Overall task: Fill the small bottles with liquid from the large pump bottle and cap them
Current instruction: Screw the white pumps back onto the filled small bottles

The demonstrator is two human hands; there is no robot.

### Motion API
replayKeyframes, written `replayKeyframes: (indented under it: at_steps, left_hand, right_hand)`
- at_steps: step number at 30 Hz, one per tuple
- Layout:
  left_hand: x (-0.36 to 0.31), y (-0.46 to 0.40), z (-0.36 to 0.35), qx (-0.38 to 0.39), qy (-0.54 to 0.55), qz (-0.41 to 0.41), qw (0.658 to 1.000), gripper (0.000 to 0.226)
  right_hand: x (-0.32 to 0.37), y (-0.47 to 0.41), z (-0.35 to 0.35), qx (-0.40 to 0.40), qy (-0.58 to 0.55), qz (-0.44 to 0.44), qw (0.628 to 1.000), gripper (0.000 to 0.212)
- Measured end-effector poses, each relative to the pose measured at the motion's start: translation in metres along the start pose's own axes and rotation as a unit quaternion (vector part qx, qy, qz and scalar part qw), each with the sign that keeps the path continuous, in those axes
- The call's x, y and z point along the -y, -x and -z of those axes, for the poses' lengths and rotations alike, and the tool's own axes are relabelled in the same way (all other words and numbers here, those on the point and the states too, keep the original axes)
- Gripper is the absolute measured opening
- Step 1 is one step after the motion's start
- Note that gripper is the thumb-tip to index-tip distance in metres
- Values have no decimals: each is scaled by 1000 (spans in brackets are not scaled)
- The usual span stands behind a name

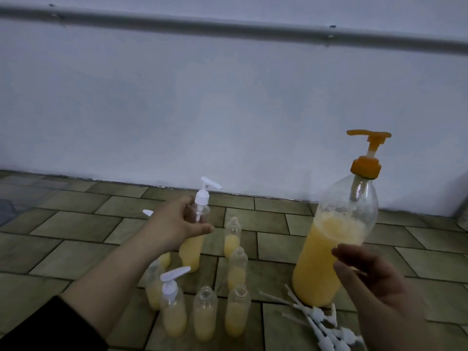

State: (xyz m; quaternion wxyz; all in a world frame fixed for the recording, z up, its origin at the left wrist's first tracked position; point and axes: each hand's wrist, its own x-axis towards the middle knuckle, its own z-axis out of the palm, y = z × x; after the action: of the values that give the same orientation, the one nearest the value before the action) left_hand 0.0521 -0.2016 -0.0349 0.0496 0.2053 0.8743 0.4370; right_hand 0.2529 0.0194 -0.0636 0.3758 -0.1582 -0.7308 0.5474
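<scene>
Pump bottle (329,249) stands on the tiled floor (76,249) at right, tilted a bit, about half full of yellow liquid, orange pump (367,158) on top. Right hand (374,279) at its lower side, fingers (342,252) loosely spread and touching or nearly touching it; contact blurred, can't tell if it grips. Left hand (177,224) reaches forward, fingers pinching the neck of a small bottle (192,247) that has a white pump cap (205,193) sitting in it. Other small bottles clustered near centre, part-filled: one capped (172,312), several uncapped (205,315) (236,310) (232,236). Loose white pump caps (324,323) lie piled on the floor just beside the big bottle's base. White wall (228,110) behind.
</scene>
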Motion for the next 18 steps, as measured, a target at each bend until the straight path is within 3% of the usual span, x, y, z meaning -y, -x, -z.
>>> replayKeyframes:
  at_steps: [6, 9, 10, 13, 15, 18]
  left_hand:
    - [5, -10, -10, 104, -95, -10, 990, 24]
    - [7, -11, -16, 143, -162, -19, 976, 23]
    - [9, -11, -16, 155, -181, -17, 971, 25]
    - [17, -14, -15, 210, -198, -8, 957, 22]
    - [19, -15, -14, 237, -221, -1, 946, 19]
    - [16, -16, -14, 258, -279, 10, 925, 26]
  right_hand:
    - [-76, 27, 0, -21, 208, 64, 976, 42]
    - [-109, 31, 13, 47, 252, 30, 966, 19]
    - [-125, 32, 17, 58, 277, 43, 958, 21]
    - [-162, 38, 16, -6, 333, 127, 934, 24]
    - [-169, 42, 9, -20, 397, 207, 894, 38]
    - [-175, 49, 3, -37, 435, 192, 879, 48]
